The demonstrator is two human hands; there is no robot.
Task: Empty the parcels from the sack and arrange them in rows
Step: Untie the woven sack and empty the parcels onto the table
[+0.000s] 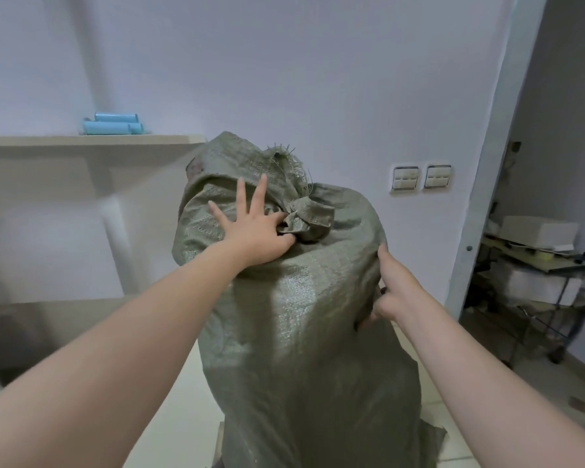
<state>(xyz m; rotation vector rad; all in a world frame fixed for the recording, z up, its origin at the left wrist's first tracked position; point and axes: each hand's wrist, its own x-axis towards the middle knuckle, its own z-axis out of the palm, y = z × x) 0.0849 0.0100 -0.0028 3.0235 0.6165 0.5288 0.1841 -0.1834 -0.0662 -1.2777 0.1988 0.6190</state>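
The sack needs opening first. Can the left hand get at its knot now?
Likely yes: the left hand lies on the woven sack, thumb and forefinger seemingly pinching the knot; nothing intervenes.

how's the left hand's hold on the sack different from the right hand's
The left hand lies on top of the sack, three fingers splayed, thumb and forefinger pinching the knot; the right hand is lower, on the sack's side, fingers curled into the fabric. The left hand shows its back; the right hand's thumb points up along the sack. Both hold the sack.
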